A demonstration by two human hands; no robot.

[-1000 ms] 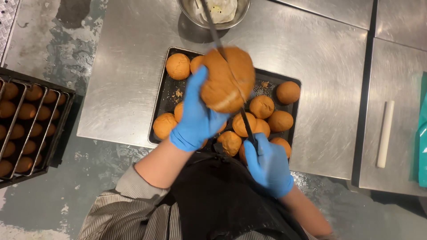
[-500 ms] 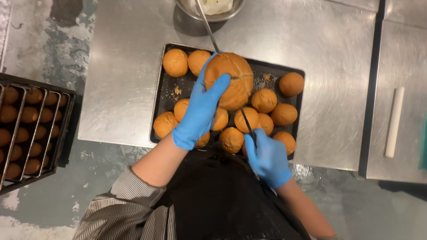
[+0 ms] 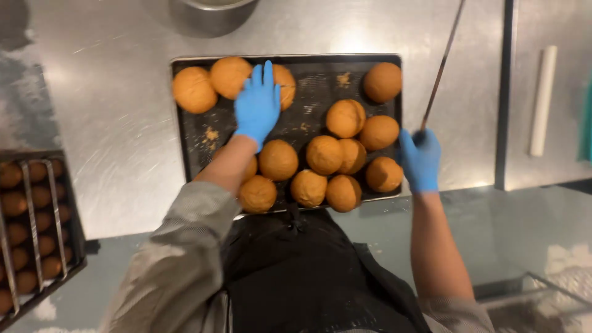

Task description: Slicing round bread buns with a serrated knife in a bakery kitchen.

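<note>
A dark baking tray (image 3: 308, 97) on a steel table holds several round golden-brown buns. My left hand (image 3: 258, 103), in a blue glove, lies flat with fingers spread on a bun (image 3: 283, 84) at the tray's far left, between two other buns (image 3: 230, 75). My right hand (image 3: 420, 159), also gloved in blue, is closed around the handle of a long thin knife (image 3: 441, 63) at the tray's right edge, blade pointing away from me. A lone bun (image 3: 382, 81) sits in the tray's far right corner.
A metal bowl (image 3: 213, 6) stands beyond the tray. A rack of more buns (image 3: 31, 216) sits low at the left. A white rolling pin (image 3: 542, 98) lies on the neighbouring steel surface to the right. My dark apron (image 3: 308, 277) fills the bottom.
The large bun lifted in my left hand a second ago is down on the tray. My right hand with the knife has swung out to the tray's right side.
</note>
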